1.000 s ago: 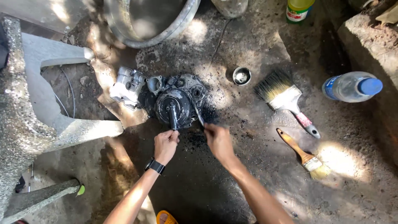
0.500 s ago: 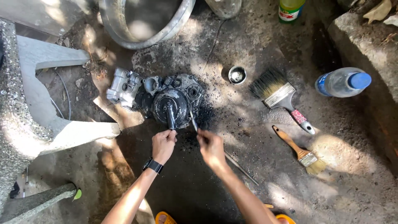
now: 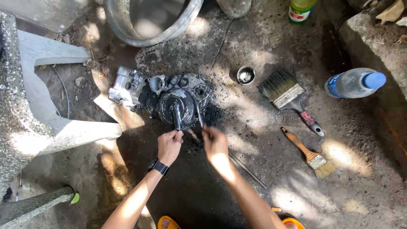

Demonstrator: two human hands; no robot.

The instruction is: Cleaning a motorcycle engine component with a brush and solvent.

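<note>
A dirty, dark engine case lies on the oily ground with a shaft sticking out toward me. My left hand, with a black watch on the wrist, grips the end of that shaft. My right hand holds a thin metal tool whose tip rests against the case to the right of the shaft. A lighter silver casting sits at the case's left side.
A wide paintbrush and a smaller wooden-handled brush lie to the right. A small round cup, a capped plastic bottle, a thin rod, a metal basin and a concrete bench surround the spot.
The view has shifted slightly. My right hand moved left and up, bringing the thin tool against the case. My left hand stays on the shaft.
</note>
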